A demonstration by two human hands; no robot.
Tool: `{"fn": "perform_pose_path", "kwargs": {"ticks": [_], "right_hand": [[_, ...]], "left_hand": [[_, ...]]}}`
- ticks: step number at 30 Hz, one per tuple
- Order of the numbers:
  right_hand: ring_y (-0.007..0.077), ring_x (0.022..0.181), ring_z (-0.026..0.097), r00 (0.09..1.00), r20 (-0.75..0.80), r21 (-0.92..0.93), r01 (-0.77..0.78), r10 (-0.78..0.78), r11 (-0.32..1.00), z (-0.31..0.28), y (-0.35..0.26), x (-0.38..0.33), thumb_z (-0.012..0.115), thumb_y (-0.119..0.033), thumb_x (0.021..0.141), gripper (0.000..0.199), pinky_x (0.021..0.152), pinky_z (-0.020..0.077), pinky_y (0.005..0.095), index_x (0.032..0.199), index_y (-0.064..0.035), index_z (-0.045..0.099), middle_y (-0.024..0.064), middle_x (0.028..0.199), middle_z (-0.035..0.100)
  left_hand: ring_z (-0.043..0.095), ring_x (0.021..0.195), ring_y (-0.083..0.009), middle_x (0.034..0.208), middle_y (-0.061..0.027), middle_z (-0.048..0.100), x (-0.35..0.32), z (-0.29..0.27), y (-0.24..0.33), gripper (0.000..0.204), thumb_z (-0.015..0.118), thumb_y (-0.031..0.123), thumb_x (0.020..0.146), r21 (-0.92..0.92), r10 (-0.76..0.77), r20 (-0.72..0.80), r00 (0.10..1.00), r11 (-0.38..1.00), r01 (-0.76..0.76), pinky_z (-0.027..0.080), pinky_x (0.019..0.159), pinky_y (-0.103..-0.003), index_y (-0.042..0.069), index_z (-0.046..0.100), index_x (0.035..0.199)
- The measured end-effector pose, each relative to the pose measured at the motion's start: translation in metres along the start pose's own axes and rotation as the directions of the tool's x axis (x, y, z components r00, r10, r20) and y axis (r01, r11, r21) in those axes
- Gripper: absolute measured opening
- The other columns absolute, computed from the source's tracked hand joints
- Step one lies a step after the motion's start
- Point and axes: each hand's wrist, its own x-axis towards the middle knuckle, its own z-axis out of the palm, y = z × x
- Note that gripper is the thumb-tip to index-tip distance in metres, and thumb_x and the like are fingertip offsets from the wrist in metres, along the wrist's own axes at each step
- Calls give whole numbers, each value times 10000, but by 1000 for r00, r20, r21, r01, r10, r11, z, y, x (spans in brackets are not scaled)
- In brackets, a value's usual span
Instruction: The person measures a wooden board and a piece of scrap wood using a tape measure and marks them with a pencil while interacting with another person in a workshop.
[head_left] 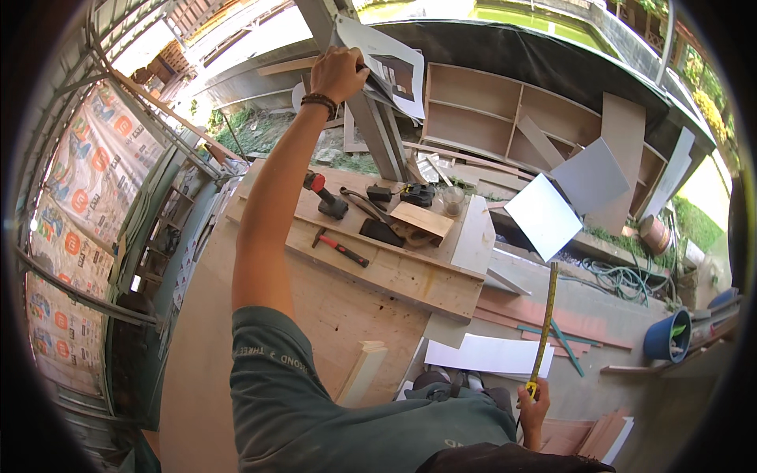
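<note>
My left hand (337, 72) is raised high, gripping sheets of paper (386, 67) with a dark picture on them against a grey metal post (371, 118). A dark beaded bracelet is on that wrist. Low at the right, my right hand (535, 410) is closed on a yellow tape measure (544, 323) whose blade runs straight up from the hand. My green shirt fills the lower middle.
A plywood workbench (378, 268) holds a red-handled hammer (341, 247), a drill (325, 197), a glass (453, 200) and small tools. Behind stands a wooden shelf unit (505, 110) with loose boards. White panels (542, 214) and a blue bucket (666, 335) lie at the right.
</note>
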Motion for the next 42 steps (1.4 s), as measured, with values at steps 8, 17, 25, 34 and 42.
{"fn": "perform_pose_path", "kwargs": {"ticks": [8,17,25,34,42], "right_hand": [[97,663,565,999,-6,-28,34,-34,999,12,-9,8,760,-165,908,403,541,485,261,1250,-18,605,23,833,587],[89,616,549,994,-100,52,-25,30,998,25,-1,0,777,-157,901,365,557,447,267,1207,-38,618,-3,779,575],[118,669,573,988,-150,-1,-28,28,1000,30,12,-7,763,-163,903,355,616,464,299,1202,-27,629,19,796,599],[119,686,571,978,-153,120,-127,145,985,42,1,-21,770,-175,903,375,636,465,308,1214,-16,631,18,799,589],[116,704,559,987,-154,24,-36,39,999,48,39,-24,762,-207,917,371,623,458,290,1208,-17,633,15,816,584]], "left_hand": [[653,1090,-223,1007,-19,719,3,3,10,149,763,275,888,218,366,-11,931,909,-354,536,948,-423,199,810,1007],[634,1070,-227,948,-10,640,31,-9,6,70,772,243,856,74,485,212,848,858,-509,555,927,-401,210,820,818],[700,973,-194,950,-13,738,69,-10,5,188,903,282,736,-133,308,418,855,952,-277,571,857,-388,141,801,808],[718,719,-131,998,-79,813,102,-18,-1,327,749,363,948,-343,48,364,930,935,86,581,742,-326,50,746,1041],[699,1243,-284,1469,-188,617,72,10,-4,819,819,263,828,-447,399,252,882,856,-260,566,1048,-408,127,438,1540]]}}
